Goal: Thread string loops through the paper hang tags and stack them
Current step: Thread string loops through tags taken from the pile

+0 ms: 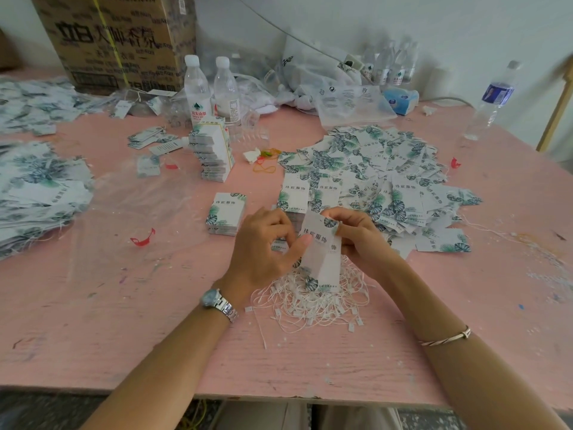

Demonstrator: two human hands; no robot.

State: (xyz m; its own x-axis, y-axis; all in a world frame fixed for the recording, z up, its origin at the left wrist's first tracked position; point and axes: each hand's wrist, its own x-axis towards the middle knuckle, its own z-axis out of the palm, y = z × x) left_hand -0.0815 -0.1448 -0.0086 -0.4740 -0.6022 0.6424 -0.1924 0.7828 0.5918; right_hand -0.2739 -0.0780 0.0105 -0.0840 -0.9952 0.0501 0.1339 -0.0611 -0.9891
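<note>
Both hands are pinching one hang tag (321, 252) — above the string loops (313, 301).
Left hand (263, 243) is gripping its edge, right hand (356, 234) its top corner.

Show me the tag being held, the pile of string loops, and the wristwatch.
held tag (322, 262), head view, on its white middle.
pile of string loops (310, 308), head view, centre of the white tangle.
wristwatch (210, 297), head view, on its dial.

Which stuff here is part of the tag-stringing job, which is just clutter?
Job: hang tag, pinched by left hand and right hand; string loops pile; tag stack; fanned tag heap.
Clutter: water bottles; cardboard box; tissue pack; red plastic scrap.
</note>
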